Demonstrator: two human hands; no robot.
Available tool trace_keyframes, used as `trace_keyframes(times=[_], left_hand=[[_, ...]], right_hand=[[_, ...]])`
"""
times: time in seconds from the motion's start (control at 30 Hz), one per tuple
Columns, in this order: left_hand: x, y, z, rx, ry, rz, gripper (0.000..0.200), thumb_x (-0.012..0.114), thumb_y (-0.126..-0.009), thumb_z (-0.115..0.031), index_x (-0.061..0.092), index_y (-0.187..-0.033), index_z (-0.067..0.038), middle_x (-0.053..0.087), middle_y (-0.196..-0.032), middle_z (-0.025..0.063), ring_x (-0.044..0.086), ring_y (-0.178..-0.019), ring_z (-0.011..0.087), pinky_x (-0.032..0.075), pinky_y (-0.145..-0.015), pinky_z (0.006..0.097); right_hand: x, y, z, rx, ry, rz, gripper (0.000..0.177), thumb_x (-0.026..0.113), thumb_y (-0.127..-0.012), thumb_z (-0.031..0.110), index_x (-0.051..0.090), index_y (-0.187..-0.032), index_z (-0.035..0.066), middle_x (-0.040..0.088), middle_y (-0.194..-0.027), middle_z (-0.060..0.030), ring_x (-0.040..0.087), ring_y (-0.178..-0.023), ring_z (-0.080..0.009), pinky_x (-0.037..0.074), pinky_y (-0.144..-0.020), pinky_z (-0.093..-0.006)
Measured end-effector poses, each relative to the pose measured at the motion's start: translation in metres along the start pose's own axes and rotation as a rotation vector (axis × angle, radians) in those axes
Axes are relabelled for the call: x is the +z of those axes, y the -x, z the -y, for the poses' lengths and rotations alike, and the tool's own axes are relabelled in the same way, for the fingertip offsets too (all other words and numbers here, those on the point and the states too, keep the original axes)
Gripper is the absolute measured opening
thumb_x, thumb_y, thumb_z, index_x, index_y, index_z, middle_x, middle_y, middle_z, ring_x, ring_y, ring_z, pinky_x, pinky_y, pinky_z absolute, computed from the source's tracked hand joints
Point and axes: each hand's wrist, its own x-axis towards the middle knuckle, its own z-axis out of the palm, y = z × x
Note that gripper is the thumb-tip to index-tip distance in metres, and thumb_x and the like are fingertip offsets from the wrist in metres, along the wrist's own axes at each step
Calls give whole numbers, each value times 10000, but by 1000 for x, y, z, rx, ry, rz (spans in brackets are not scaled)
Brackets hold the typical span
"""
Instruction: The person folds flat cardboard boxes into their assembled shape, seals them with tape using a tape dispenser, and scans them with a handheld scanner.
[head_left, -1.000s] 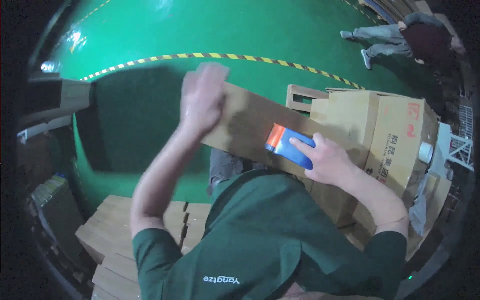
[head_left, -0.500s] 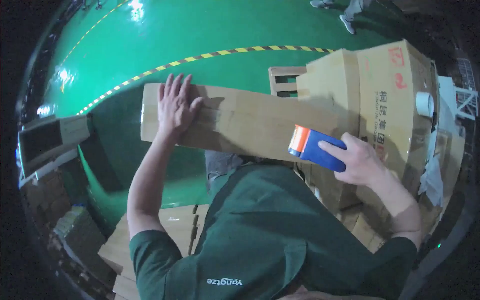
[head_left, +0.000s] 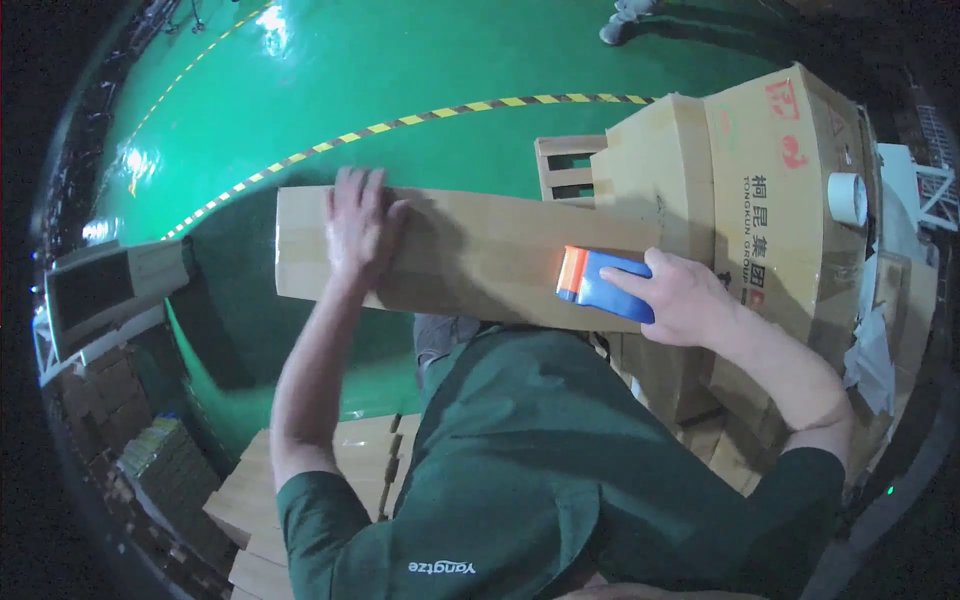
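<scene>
A long cardboard box (head_left: 470, 240) lies across in front of me. My left hand (head_left: 362, 230) rests on its left part, fingers stretched out and pointing toward the far edge. In my right hand (head_left: 690, 300) is a blue tape dispenser (head_left: 615, 288) with an orange front end. Its orange end faces left and overlaps the right half of the box, close over the cardboard. My right fingers wrap round the blue body, with one digit lying along its top.
Large printed cartons (head_left: 790, 190) stand at the right, a white tape roll (head_left: 847, 199) on them. Behind the box is a wooden pallet (head_left: 548, 165). Stacked flat cardboard (head_left: 340, 455) lies at lower left. A person's shoe (head_left: 615, 32) shows on the green floor.
My right hand has moved left with the tape dispenser, further over the box. My left hand has shifted slightly right and down in view. The person at the back has moved left.
</scene>
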Motion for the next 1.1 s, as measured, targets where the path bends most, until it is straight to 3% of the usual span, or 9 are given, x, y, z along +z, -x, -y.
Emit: trace_keyframes(times=[0.13,0.2,0.33,0.43,0.53,0.63,0.73,0.83,1.1], left_hand=[[2,-11,-99,120,113,21,383,548,-844,-370,587,-1101,-89,578,-1115,124,466,-1151,334,346,-941,517],[4,-11,-107,182,128,83,489,499,-870,-447,550,-1225,-114,570,-1182,115,468,-1195,349,337,-987,537],[5,-13,-40,281,123,155,532,482,-883,-489,541,-1270,-129,562,-1158,118,476,-1168,337,305,-1022,538],[1,-15,27,324,83,197,545,572,-855,-400,517,-1319,-120,552,-1228,130,457,-1218,336,278,-1058,555],[9,-13,21,167,-16,97,413,482,-923,-312,534,-1268,-91,559,-1228,149,451,-1228,367,340,-1018,489],[4,-13,-16,3,-5,209,516,380,-953,-461,472,-1366,-166,475,-1384,105,320,-1355,318,183,-1106,491],[3,-10,-18,-10,-28,217,551,407,-933,-501,472,-1381,-187,476,-1401,94,317,-1371,306,169,-1121,490],[-2,-11,-18,-7,-19,234,582,320,-961,-531,455,-1396,-168,469,-1408,108,291,-1389,318,134,-1144,487],[1,-10,-22,27,-59,221,563,373,-950,-509,468,-1376,-154,478,-1401,89,305,-1382,317,169,-1131,470]], right_hand=[[-3,-2,5,-12,10,-28,685,688,-853,387,355,-1427,218,519,-1154,-204,607,-1010,-336,541,-829,-415],[-5,-7,10,-6,-38,-23,693,687,-857,395,342,-1432,222,508,-1201,-205,601,-1044,-336,538,-850,-420],[-16,-37,46,-88,-117,-197,643,686,-806,387,399,-1364,247,483,-972,-172,586,-845,-341,517,-646,-445],[-47,-65,85,-170,-158,-222,654,672,-841,356,356,-1391,193,519,-1010,-211,604,-874,-341,532,-661,-410],[-57,-79,102,-198,-133,-300,556,652,-851,306,422,-1328,137,556,-973,-211,632,-796,-320,542,-636,-380],[-45,-70,90,-207,-162,-317,595,676,-847,309,403,-1350,147,551,-984,-220,639,-813,-325,552,-655,-375],[-4,-44,66,-246,-201,-444,610,690,-816,316,414,-1339,168,522,-914,-201,602,-756,-327,535,-616,-407],[39,-8,35,-164,-223,-450,730,757,-758,362,407,-1379,203,534,-1009,-196,610,-798,-315,554,-653,-381],[93,26,4,-77,-233,-451,738,773,-771,384,408,-1384,198,526,-1124,-242,630,-950,-365,568,-817,-461]])
